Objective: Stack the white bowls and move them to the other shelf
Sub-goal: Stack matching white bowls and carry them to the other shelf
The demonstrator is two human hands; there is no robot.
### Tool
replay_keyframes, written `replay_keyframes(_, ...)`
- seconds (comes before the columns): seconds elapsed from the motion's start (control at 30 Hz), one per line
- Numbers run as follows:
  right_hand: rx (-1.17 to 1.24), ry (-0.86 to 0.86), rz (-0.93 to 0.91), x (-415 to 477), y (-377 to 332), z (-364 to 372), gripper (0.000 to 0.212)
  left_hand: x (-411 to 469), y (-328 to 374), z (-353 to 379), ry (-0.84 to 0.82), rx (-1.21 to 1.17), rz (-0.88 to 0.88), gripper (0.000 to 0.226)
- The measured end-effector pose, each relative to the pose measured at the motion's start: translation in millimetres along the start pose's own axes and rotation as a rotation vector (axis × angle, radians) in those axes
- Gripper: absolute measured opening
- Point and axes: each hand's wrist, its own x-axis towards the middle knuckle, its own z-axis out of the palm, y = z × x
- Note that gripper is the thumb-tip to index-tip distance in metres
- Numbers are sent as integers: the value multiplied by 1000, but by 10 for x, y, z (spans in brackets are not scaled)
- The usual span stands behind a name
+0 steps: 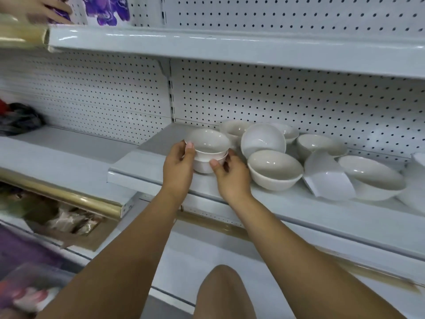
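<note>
Both sides of the bowl stack are clasped, left hand and right hand curled round it, near the left front corner of the shelf, likely for steady lifting; loose bowls lie rightward.

purple floral pack above, dark cloth bundle left.

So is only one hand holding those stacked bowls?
No, the left hand and the right hand each grip a side of the stack of white bowls.
</note>
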Motion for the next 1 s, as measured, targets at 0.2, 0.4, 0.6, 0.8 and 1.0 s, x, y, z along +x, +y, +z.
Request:
replay_keyframes(0.2,198,-64,-65,-305,-91,-275,31,-423,148,-56,45,-61,41,23)
replay_keyframes(0.4,300,-42,-162,-842,-290,-873,50,-1092,436,129,45,-126,99,43)
replay_keyframes(0.6,258,29,-182,-1186,-209,-1671,47,-1607,584,658,-33,-170,92,46)
replay_keyframes(0.8,184,170,-157,-1320,-121,-2558,49,-1901,722,1433,-201,-235,95,28)
replay_keyframes(1.0,95,327,-150,-1330,-61,-3399,49,-2016,939,2097,-466,-259,152,49)
